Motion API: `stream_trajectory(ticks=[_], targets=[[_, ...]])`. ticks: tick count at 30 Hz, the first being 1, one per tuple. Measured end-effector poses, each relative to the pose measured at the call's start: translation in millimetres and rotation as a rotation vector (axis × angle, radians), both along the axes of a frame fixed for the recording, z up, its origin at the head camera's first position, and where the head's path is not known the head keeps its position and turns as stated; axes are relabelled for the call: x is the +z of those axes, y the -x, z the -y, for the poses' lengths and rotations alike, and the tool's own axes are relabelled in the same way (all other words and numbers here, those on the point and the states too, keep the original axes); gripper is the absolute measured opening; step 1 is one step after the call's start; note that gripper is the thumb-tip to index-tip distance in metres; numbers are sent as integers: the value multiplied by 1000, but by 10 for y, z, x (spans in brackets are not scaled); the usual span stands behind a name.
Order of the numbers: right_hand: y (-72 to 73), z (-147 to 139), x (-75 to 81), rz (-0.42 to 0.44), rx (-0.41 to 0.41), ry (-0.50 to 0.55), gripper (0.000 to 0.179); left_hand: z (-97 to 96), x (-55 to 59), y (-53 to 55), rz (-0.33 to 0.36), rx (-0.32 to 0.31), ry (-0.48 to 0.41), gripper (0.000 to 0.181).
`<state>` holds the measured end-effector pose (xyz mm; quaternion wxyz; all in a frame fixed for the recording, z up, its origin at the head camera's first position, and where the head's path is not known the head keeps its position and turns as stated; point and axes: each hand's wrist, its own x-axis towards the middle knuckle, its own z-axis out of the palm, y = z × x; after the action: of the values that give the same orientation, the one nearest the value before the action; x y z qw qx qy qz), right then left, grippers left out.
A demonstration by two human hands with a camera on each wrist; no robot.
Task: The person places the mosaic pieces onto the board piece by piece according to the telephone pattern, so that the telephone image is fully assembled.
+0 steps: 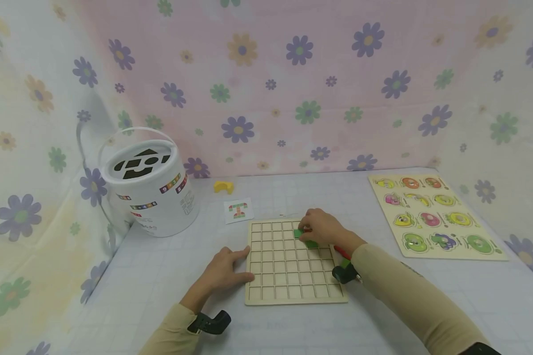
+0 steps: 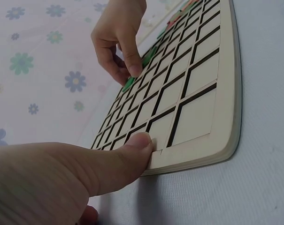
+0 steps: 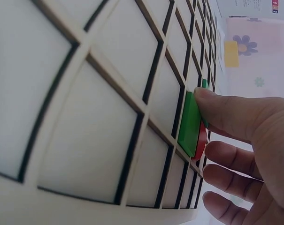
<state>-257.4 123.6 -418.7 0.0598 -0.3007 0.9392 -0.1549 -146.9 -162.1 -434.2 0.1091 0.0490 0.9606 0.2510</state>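
A wooden grid board (image 1: 275, 301) lies on the table. My left hand (image 1: 224, 268) rests at its left edge, its thumb (image 2: 127, 157) on the rim in the left wrist view. At the far side of the board, my right hand (image 1: 324, 228) pinches a small green block (image 1: 298, 233) at the grid. A second green block (image 3: 189, 124) sits in the grid under that hand, with a red block (image 3: 201, 143) beside it. The right index finger is mostly hidden behind the thumb in the right wrist view.
A picture card (image 1: 238, 210) lies behind the board, near a yellow arch-shaped block (image 1: 223, 187). At the left stands a white bucket (image 1: 169, 207) with shape holes in its lid. A fruit puzzle board (image 1: 453, 254) lies at right. Red pieces (image 1: 342, 252) lie beside the grid board's right edge.
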Motion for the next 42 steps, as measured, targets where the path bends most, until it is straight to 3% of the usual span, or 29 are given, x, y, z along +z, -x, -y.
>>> stream_trajectory(ticks=[7,12,17,23,27,37,42], targets=[[27,-10,-20,-52,9,-11,27,-32,7,30,-1,10,7,77],[35,-87,8,-41,-3,34,31,-14,8,49,-4,14,-9,78],[-9,-445,108,-15,-80,107,31,25,1,53,7,8,-73,77],[-106,-953,125,36,-136,78,26,83,-3,53,9,-12,-97,79],[-207,-1143,117,98,-159,57,23,84,4,53,15,-24,-110,80],[-214,-1136,29,49,-97,125,22,95,-2,46,10,-18,-137,78],[-180,-1090,13,66,-135,110,23,81,17,37,9,-17,-128,78]])
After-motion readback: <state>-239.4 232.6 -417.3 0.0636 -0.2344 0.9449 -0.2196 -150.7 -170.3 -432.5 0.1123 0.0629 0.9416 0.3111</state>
